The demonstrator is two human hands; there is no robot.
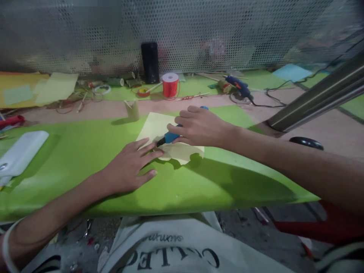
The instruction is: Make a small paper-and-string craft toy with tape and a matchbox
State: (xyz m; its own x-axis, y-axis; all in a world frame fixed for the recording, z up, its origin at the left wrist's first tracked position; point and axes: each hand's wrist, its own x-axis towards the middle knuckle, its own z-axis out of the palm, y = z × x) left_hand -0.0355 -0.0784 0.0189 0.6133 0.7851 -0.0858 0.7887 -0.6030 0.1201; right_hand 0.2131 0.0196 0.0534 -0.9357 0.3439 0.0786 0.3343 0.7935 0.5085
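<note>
A pale yellow sheet of paper [182, 153] with a ragged, scalloped near edge lies on the green table covering. My left hand [131, 163] rests flat with its fingers spread, fingertips on the paper's left part. In my right hand [200, 127], closed fingers grip a blue pen-like tool [172, 137] with a black tip; its exact kind I cannot tell. The tip points down and left, beside my left fingertips at the paper. My right hand covers much of the tool and the paper's right part.
Behind the paper stand a small bamboo cup [132, 111], a red thread spool [170, 86] and a black phone-like block [150, 62]. A blue glue gun [239, 87] lies back right, near a metal pole [318, 89]. A white power bank [24, 153] lies left.
</note>
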